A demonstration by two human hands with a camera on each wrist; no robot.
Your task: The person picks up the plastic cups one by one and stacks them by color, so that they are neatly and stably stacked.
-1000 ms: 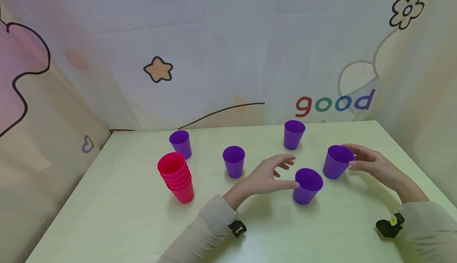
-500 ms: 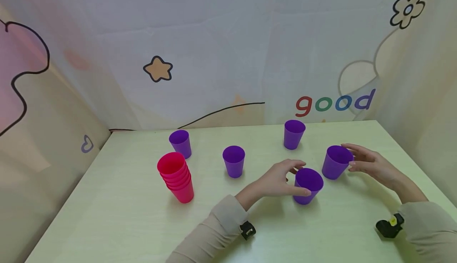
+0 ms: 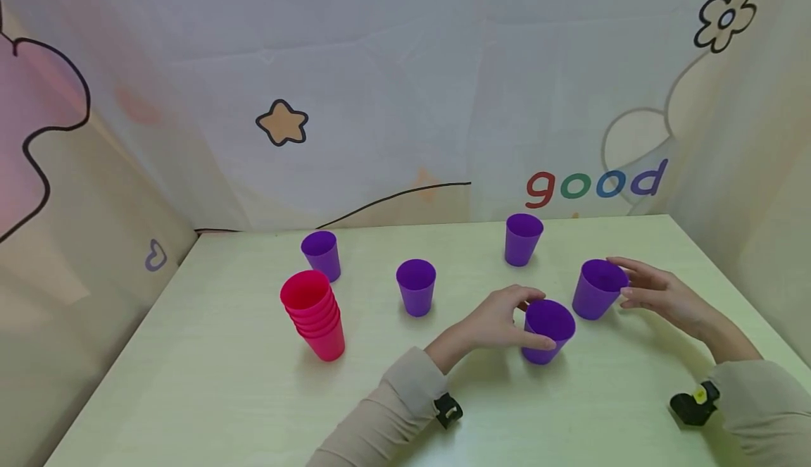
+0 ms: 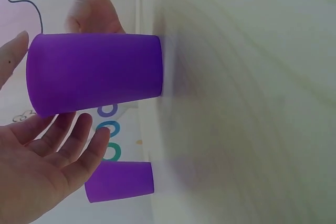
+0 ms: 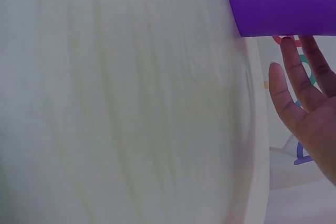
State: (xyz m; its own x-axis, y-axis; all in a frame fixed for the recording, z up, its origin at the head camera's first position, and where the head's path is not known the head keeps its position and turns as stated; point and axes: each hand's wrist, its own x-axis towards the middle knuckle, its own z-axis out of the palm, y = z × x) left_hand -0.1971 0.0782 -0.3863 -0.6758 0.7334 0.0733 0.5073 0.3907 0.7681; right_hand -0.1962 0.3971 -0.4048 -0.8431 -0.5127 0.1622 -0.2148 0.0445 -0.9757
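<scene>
Around the nearest purple cup (image 3: 546, 344) my left hand (image 3: 497, 319) is loosely set, its thumb across the front side and its fingers behind. In the left wrist view, the fingers (image 4: 79, 142) are spread beside this upright cup, and gaps show between some of them and its wall. My right hand (image 3: 671, 301) is at the right side of another purple cup (image 3: 595, 294), thumb and forefinger close to its rim. Its outer fingers (image 5: 286, 95) stand apart from the cup in the right wrist view. Whether either hand presses its cup is hard to tell.
A nested stack of red cups (image 3: 326, 340) stands on the left part of the pale table (image 3: 209, 382). Single purple cups stand behind the stack (image 3: 323, 259), near the middle (image 3: 417, 294) and at the back right (image 3: 522, 245). A printed cloth (image 3: 393, 101) hangs behind.
My left hand has moved right and come around the near purple cup, its thumb now in front of it. The right hand and the cups stay nearly still.
</scene>
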